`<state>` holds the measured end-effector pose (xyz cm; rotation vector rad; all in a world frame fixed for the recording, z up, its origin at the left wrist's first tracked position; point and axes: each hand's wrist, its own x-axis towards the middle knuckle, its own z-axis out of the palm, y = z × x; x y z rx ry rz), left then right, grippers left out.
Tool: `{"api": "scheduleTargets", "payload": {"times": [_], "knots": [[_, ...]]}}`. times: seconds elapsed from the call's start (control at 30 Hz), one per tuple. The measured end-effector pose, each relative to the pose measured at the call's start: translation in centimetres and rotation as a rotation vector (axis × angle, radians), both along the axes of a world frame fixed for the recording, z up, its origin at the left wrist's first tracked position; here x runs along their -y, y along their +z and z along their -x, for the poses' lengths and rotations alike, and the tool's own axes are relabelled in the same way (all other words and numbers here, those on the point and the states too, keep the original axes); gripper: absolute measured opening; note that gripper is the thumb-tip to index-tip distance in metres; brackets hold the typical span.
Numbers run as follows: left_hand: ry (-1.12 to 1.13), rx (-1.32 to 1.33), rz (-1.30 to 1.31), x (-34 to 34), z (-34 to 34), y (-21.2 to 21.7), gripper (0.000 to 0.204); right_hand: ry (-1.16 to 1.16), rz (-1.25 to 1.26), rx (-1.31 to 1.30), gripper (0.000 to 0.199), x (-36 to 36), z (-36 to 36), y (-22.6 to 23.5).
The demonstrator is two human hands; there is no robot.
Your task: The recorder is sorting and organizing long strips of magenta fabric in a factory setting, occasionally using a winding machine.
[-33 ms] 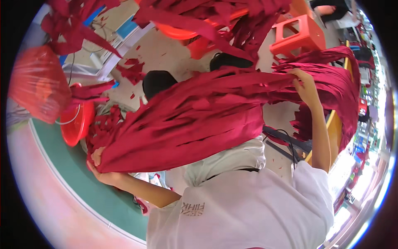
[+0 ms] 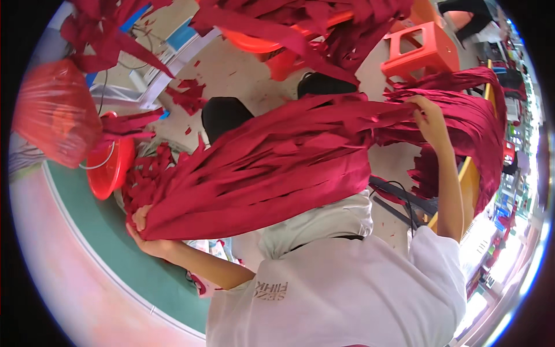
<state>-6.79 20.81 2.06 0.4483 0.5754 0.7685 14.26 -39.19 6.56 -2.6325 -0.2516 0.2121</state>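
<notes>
A wide bundle of dark red fabric strips (image 2: pixel 272 173) stretches across my lap, with slits between the strips. At its lower left end my left hand (image 2: pixel 151 242) is closed around the gathered cloth, thumb on top. My right hand (image 2: pixel 429 122) pinches the narrower far right end; its fingertips are partly hidden by the cloth. Just beyond that hand, more red strips (image 2: pixel 462 118) hang in a thick sheaf over a yellow-edged board (image 2: pixel 466 176). Loose scraps of the same cloth (image 2: pixel 147 176) lie beyond my left hand.
At the top, red strips are heaped over an orange-red basin (image 2: pixel 248 43). An orange-red plastic stool (image 2: pixel 422 51) stands at the far right. On the left are a red plastic bag (image 2: pixel 58 113) and a red bucket (image 2: pixel 108 173). Red scraps (image 2: pixel 188 95) litter the floor.
The scene has shifted slightly rightward in the picture. Both hands keep hold of the strips, and the bundle stays stretched between them.
</notes>
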Motion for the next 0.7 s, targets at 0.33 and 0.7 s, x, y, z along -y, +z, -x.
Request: {"api": "scheduleTargets", "payload": {"times": [0.33, 0.7], "knots": [[-0.002, 0.238, 0.204, 1.6, 4.0, -2.3, 0.023, -0.069, 0.509, 0.514, 0.015, 10.9, -3.0, 3.1], [0.066, 0.165, 0.246, 1.9, 2.7, -2.3, 0.022, -0.084, 0.708, -0.375, 0.035, 11.8, -3.9, -2.8]]}}
